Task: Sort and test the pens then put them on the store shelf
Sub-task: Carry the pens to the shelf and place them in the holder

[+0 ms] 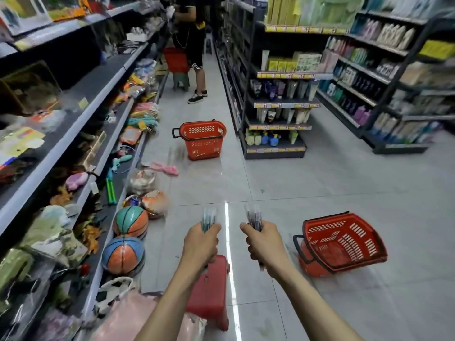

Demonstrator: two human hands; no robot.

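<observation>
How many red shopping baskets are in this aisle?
3. One basket sits on the floor right of the right hand, one stands mid-aisle, and one rests on a stool beside the far shopper. Others may be hidden behind shelves.

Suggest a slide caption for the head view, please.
Left hand and right hand each grip pens in a store aisle.

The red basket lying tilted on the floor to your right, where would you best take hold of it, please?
Probably by the black handle at the near-left end of the red basket, reaching down from above. It juts clear of the body, while the tilted mesh walls offer little grip.
</observation>
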